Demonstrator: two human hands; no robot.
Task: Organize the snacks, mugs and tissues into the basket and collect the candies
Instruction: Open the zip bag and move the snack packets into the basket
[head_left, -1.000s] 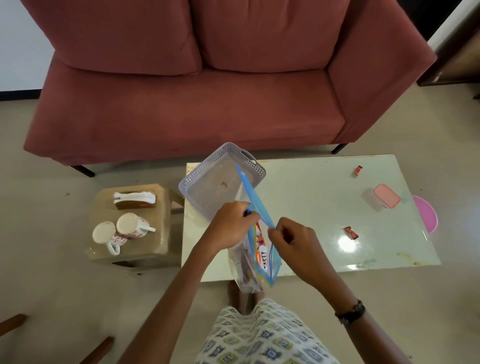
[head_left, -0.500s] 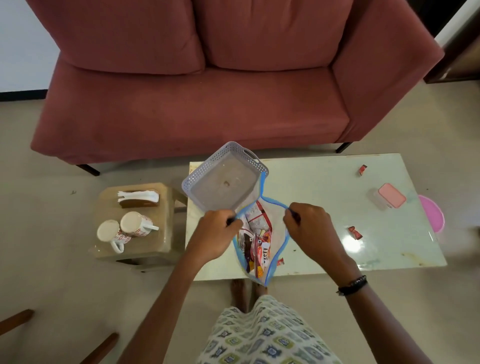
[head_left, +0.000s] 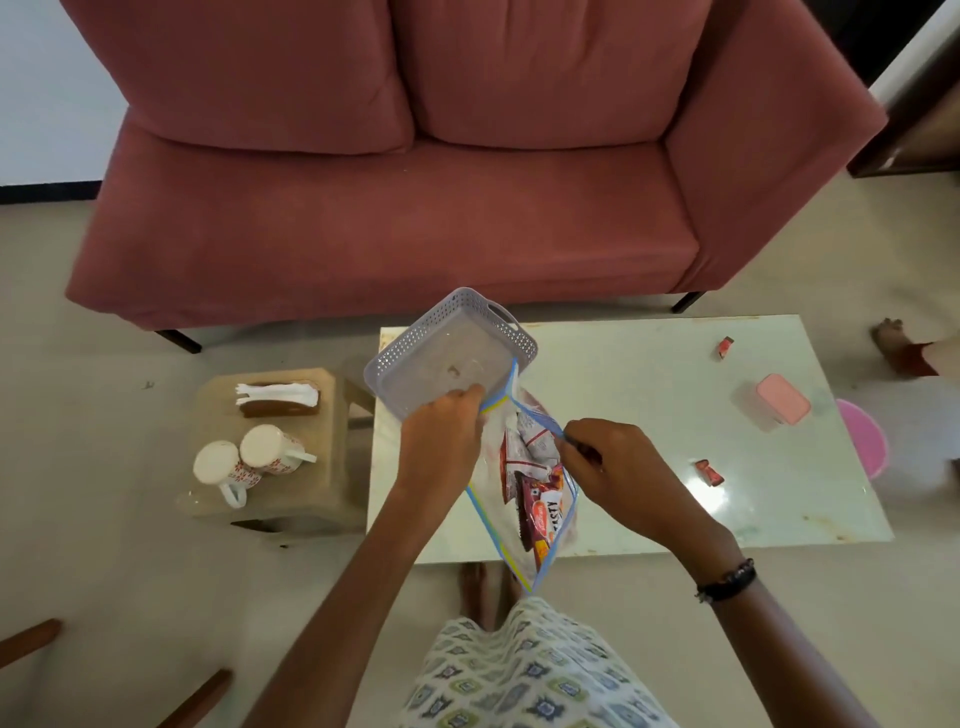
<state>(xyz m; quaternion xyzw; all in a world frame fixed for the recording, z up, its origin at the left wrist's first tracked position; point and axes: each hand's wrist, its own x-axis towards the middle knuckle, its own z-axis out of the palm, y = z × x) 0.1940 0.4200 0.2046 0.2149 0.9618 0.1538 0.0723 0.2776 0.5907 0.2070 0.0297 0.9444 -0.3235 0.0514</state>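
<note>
Even, soft daylight, fairly bright, no harsh shadows. One hot glare spot on my glossy table (head_left: 649, 395), right of my right hand (head_left: 618, 467), washing out the surface there. Faint soft shadow under the sofa (head_left: 395, 208) front edge and beneath the stool (head_left: 291, 467). Wide-angle distortion is strong: sofa arms and floor lines bow outward toward the edges. Corners are soft. My left hand (head_left: 441, 447) is slightly smeared; snack packet print stays partly readable. Overall a little compressed and low on fine detail.
</note>
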